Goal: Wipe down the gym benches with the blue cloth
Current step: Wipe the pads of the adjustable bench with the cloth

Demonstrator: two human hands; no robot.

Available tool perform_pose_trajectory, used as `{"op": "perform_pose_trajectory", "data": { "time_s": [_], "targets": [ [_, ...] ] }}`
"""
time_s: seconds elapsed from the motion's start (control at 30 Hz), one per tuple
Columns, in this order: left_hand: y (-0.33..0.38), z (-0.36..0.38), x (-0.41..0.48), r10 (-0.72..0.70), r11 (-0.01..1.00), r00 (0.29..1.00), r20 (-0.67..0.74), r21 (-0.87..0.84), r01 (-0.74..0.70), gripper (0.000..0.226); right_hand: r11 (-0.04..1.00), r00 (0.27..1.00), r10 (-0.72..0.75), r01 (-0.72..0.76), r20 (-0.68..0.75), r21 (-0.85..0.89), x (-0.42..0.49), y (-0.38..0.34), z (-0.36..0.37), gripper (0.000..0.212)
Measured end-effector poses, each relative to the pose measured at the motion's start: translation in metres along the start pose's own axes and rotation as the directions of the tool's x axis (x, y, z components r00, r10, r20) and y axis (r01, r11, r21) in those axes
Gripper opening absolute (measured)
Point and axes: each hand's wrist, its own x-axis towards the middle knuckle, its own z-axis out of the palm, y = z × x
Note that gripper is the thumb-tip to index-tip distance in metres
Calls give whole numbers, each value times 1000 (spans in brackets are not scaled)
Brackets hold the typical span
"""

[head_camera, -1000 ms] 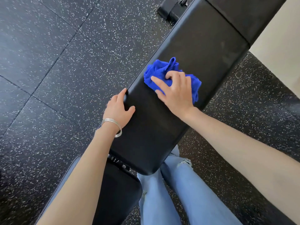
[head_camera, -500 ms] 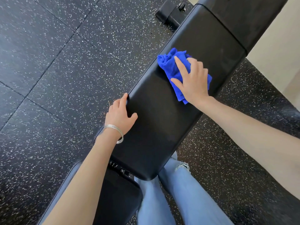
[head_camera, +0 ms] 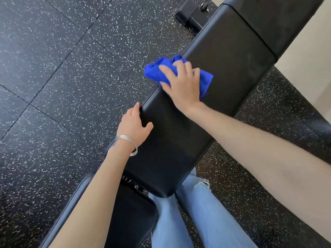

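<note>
While the cloth [head_camera: 153, 73] lay bunched at the bench's [head_camera: 223, 56] left edge, part of it hanging out over the side, the right hand [head_camera: 180, 83] covered it, fingers spread and bent over the bunch, pressing it to the pad. That pad's long axis ran from its rounded end by the person's legs away toward the upper right, where a seam met a second pad [head_camera: 268, 18]. The cloth sat roughly midway along it, so the next stroke likely had to go across the width or on up the length toward the seam, all within the right arm's reach. The left hand [head_camera: 133, 125] was no closer to the work: it gripped the same left edge nearer the body, fingers over the side and thumb on top, apart from the cloth, and seemed to serve as a brace. Silver bangles [head_camera: 128, 143] circled that wrist. The black upholstery looked smooth and faintly glossy, so the cloth should have slid easily. A seat pad [head_camera: 129, 221] showed below the left forearm, and blue jeans [head_camera: 206, 221] beside it. Speckled black rubber floor [head_camera: 71, 86] spread all round, with a black frame foot [head_camera: 191, 17] near the top and a pale wall [head_camera: 308, 51] at the right.
</note>
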Motion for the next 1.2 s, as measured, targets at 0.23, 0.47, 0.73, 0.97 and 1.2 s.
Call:
{"op": "perform_pose_trajectory", "data": {
  "time_s": [0.23,0.47,0.73,0.97,1.2],
  "targets": [
    [-8,-3,-7,-46,998,998,38,55,44,74,908,880,-417,414,-230,-62,-12,18,7,29],
    [1,-4,0,-28,996,998,61,88,22,76,990,986,-52,30,-160,-138,37,55,5,36],
    [4,-4,2,-33,999,998,54,27,32,75,993,987,-36,53,-155,104,-16,13,0,41],
    [2,-6,4,-28,999,998,55,21,27,69,908,892,-392,415,-225,62,-63,11,7,46],
    [39,1,17,-38,996,999,-6,80,38,77,938,912,-346,342,-219,-58,-9,110,7,45]
  ]
}}
